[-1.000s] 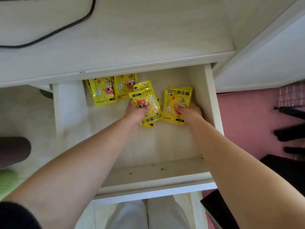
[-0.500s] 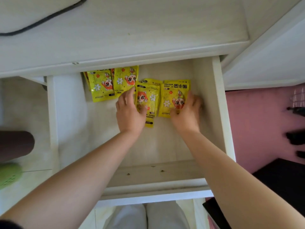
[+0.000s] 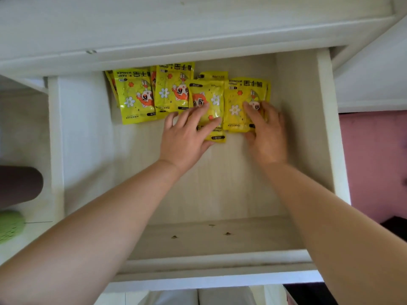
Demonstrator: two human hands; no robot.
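Several yellow hand-warmer packets lie in a row at the back of an open white drawer (image 3: pixel 326 137). My left hand (image 3: pixel 187 133) lies flat with spread fingers on the middle packet (image 3: pixel 209 100). My right hand (image 3: pixel 264 130) rests with straight fingers on the rightmost packet (image 3: pixel 235 104), thumb at its near edge. Two more packets sit further left: one at the far left (image 3: pixel 134 100) and one beside it (image 3: pixel 171 91). Another packet (image 3: pixel 213 75) peeks out behind the middle one.
The desk top (image 3: pixel 176 25) overhangs the drawer's back. The drawer's near half shows bare floor (image 3: pixel 209 183). A dark cylinder (image 3: pixel 19 183) and a green object (image 3: pixel 10 225) lie at the left. Pink flooring (image 3: pixel 372 161) is at the right.
Both hands held packets a second ago; they have since laid them down beside each other and now rest flat on them. The view has tilted closer to the drawer.
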